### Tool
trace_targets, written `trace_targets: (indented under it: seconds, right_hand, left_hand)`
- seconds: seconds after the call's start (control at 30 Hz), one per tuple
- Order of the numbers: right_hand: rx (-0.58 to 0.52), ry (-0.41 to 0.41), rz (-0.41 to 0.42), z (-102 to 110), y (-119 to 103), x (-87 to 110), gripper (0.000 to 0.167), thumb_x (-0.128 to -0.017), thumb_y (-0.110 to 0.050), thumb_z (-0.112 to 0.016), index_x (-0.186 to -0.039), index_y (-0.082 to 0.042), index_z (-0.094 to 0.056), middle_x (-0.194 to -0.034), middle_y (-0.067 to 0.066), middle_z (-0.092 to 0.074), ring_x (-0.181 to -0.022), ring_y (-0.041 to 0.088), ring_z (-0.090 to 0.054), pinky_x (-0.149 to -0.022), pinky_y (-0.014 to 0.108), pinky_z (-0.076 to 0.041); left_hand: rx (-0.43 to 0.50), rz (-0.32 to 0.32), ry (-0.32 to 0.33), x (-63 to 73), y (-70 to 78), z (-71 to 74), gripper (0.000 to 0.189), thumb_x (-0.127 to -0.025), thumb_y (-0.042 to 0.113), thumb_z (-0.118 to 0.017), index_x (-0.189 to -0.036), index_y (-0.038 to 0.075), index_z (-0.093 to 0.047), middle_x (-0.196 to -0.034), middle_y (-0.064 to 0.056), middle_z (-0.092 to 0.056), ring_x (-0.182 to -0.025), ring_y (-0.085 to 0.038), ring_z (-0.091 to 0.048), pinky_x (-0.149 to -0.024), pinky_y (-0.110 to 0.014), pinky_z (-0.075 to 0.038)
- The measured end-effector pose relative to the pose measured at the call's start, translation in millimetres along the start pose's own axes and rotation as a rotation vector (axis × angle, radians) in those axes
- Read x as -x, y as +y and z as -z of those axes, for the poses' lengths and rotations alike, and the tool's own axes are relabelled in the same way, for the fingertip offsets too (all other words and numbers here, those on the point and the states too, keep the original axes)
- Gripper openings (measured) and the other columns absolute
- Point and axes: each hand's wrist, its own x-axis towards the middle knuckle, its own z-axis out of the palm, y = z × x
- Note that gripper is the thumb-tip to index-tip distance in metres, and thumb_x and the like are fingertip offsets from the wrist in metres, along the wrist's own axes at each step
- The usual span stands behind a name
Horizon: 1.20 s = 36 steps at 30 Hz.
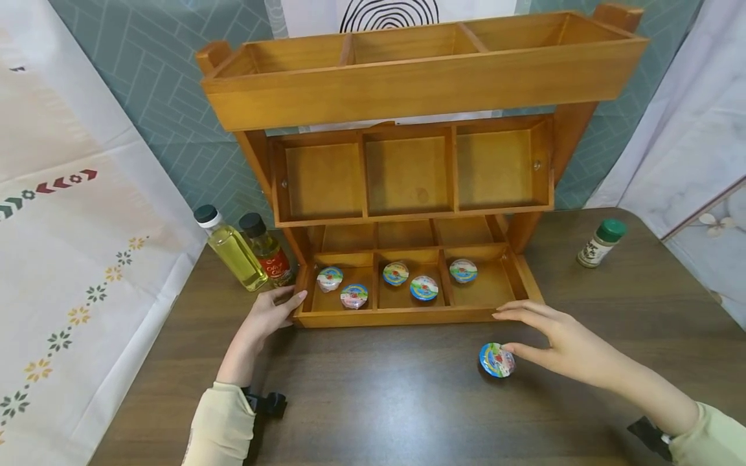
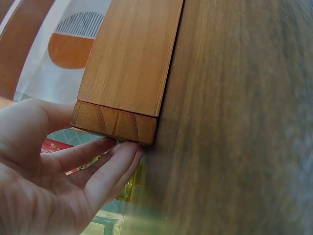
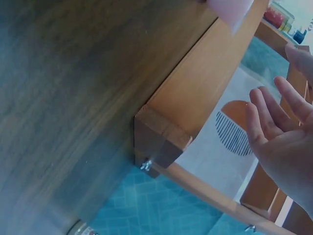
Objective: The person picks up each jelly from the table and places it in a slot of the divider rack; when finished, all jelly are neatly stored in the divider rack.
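A three-tier wooden rack (image 1: 402, 316) stands on the table, its bottom tray holding several small lidded jelly cups. Two cups, one of them a pinkish cup (image 1: 353, 296), are in the left compartment; two, including a blue-rimmed cup (image 1: 424, 288), in the middle; one cup (image 1: 463, 271) in the right. My left hand (image 1: 269, 317) holds the tray's front left corner (image 2: 115, 120), fingers against its outer side. My right hand (image 1: 562, 340) has its fingers spread by the tray's front right corner. Beside its thumb is another jelly cup (image 1: 497, 360); whether they touch, I cannot tell.
Left of the rack stand a tall oil bottle (image 1: 236, 252) and a shorter olive oil bottle (image 1: 268, 252). A green-capped spice jar (image 1: 601, 243) is at the right. The rack's middle tier (image 1: 410, 215) and top tier (image 1: 425, 84) overhang the bottom tray.
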Motion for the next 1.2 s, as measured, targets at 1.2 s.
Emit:
trace_targets:
  seconds: [1.2]
  right_hand:
    - [-0.016,-0.260,-0.008,-27.9,-7.3,9.1,0.049,-0.082,-0.037,-0.071,-0.122,-0.011,-0.060,-0.117,-0.004,-0.059,-0.102,0.014,-0.058,-0.079,0.032,-0.054]
  left_hand:
    - [0.008,0.001,-0.018,-2.0,-2.5,1.5,0.072,-0.091,0.045,-0.056,-0.141,-0.003,-0.035,-0.139,-0.023,-0.041,-0.114,-0.029,-0.053,-0.089,-0.041,-0.050]
